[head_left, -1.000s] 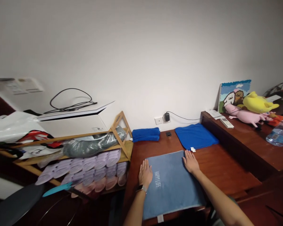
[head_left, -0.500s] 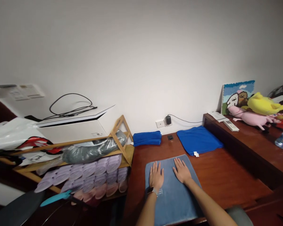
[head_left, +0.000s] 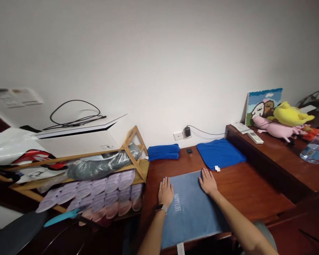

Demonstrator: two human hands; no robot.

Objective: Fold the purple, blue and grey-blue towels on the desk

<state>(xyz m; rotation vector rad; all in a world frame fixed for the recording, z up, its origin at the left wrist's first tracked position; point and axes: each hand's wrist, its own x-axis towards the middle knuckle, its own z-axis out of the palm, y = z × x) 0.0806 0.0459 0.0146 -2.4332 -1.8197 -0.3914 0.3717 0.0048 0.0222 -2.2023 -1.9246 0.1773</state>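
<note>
A grey-blue towel [head_left: 191, 205] with white lettering lies spread on the wooden desk, a white tag at its near edge. My left hand [head_left: 166, 193] rests flat at its far left corner, fingers stretched out and a watch on the wrist. At the far right corner my right hand [head_left: 208, 182] lies flat too, fingers a little apart. Neither hand grips anything. Beyond the hands are a folded bright blue cloth [head_left: 163, 152] at the left and a flatter blue cloth [head_left: 220, 153] with a white tag at the right.
A wooden rack [head_left: 138, 170] with lilac slippers [head_left: 99, 186] and a white box [head_left: 79, 143] stands left. On the raised right-hand surface are a remote [head_left: 255, 138], plush toys [head_left: 289, 115], a picture [head_left: 264, 105] and a clear bottle [head_left: 315, 152]. A black plug [head_left: 187, 131] sits in the wall socket.
My hands have moved apart, the left one leftward and the right one slightly rightward, out to the towel's far corners. The lettering now shows more fully. The camera view has shifted slightly.
</note>
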